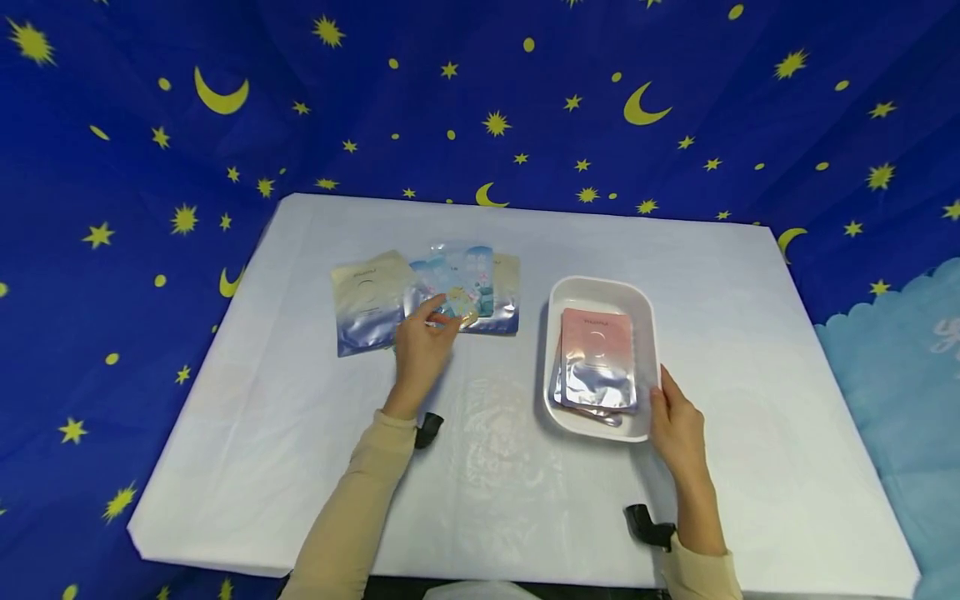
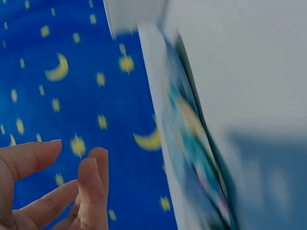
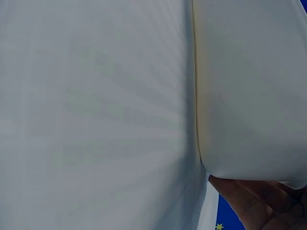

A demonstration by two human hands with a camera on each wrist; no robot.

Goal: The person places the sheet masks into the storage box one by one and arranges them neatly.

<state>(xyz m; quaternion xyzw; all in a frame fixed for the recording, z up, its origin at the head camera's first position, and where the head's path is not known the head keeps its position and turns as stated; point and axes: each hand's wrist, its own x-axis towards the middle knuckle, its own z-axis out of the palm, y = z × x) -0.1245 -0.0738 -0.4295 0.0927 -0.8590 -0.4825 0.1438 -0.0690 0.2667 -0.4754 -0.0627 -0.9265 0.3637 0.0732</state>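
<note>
Packets in pink [image 1: 597, 358] lie inside the white tray [image 1: 600, 290] on the counter [image 1: 750, 350]. I see the right hand [image 1: 678, 425], grip clasping the tray's right side; left of the tray, the left hand [image 1: 422, 346], grip loose, hovers over blue packets [image 1: 476, 271].

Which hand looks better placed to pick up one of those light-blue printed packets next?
Probably the left hand: it seems empty and is close to the light-blue printed flat packets, while the right hand, farther off, holds the white rectangular plastic tray.
</note>
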